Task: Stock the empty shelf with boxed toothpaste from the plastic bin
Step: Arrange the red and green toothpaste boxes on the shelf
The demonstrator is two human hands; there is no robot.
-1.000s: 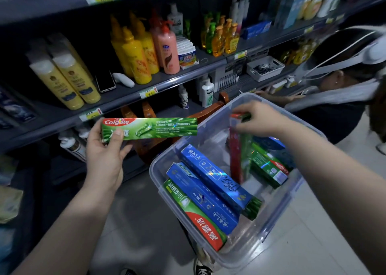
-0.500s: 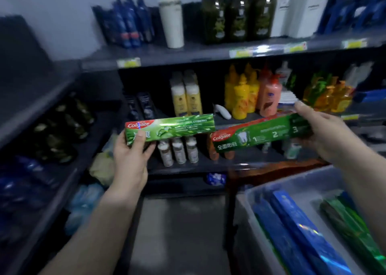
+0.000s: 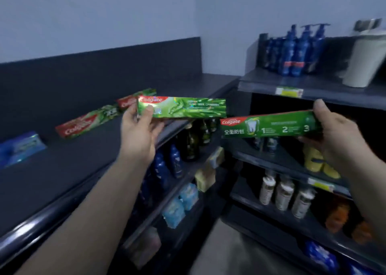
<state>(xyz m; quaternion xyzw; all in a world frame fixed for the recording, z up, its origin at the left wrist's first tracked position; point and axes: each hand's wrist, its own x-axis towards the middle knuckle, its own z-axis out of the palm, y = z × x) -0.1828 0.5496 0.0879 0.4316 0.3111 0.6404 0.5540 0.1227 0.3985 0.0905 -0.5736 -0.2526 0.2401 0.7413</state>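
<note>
My left hand [image 3: 139,128] grips the left end of a light green Colgate box [image 3: 188,107], held level over the front edge of the dark top shelf [image 3: 69,160]. My right hand [image 3: 332,130] grips the right end of a darker green Colgate box [image 3: 269,125] marked 1 2 3, held in the air over the aisle corner. On the shelf lie a red-and-green Colgate box [image 3: 87,122], another red-and-green box [image 3: 133,99] partly hidden behind the held one, and a blue box [image 3: 20,147] at the far left. The plastic bin is out of view.
Lower shelves on the left hold dark and blue bottles [image 3: 167,166] and pale blue packs [image 3: 181,203]. The right shelving unit carries blue pump bottles [image 3: 296,49], a white container [image 3: 365,59], white bottles [image 3: 284,193] and yellow bottles [image 3: 319,160]. The grey floor [image 3: 221,251] runs between.
The view has swung left and up from the bin to the top shelf. My right hand lifted a green box out of the bin, and both hands carried their boxes up toward the shelf.
</note>
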